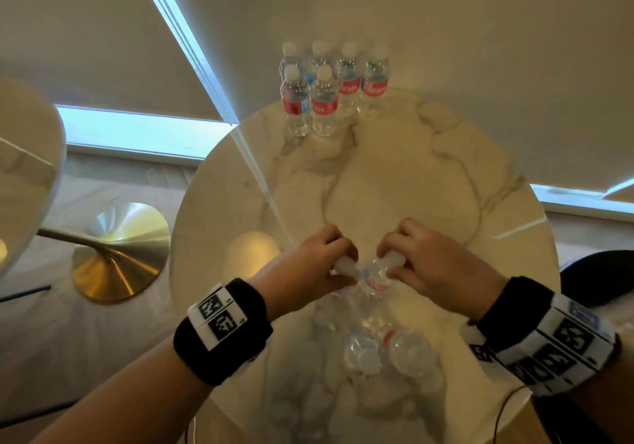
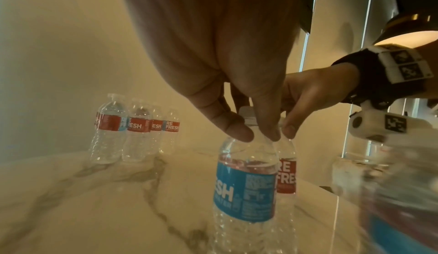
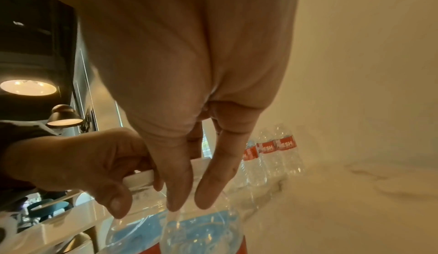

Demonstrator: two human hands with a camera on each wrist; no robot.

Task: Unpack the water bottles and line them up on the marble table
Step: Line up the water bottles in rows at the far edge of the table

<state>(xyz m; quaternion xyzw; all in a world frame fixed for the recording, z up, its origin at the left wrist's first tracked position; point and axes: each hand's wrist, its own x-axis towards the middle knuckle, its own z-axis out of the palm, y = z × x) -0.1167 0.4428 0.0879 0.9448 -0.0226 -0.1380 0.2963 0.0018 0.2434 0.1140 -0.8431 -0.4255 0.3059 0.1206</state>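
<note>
Gripping the tops of two upright water bottles, both hands work close together near the middle of the round marble table. The left hand curls its fingers round the neck of the near bottle, the one with the blue label side showing in the left wrist view; its white cap shows between the fingers. The right hand pinches the top of the second bottle, which stands just behind and touching the first, its red label reading RE FRESH.

From the head view both bottles are mostly hidden under the hands, and only caps and a bit of label show. Nearer the person lies a blurred cluster of clear bottles; whether wrap still holds them I cannot tell. In the right wrist view the bottle under the fingers is cut off by the bottom edge.

At the far edge of the table stand the six unpacked bottles, upright, four behind and two in front, touching or nearly so.

The tabletop is pale marble with grey veins. Behind it hang beige roller blinds over bright windows. To the left a brass pedestal base sits on a light floor, and the rim of another marble top is cut off at the left edge
</note>
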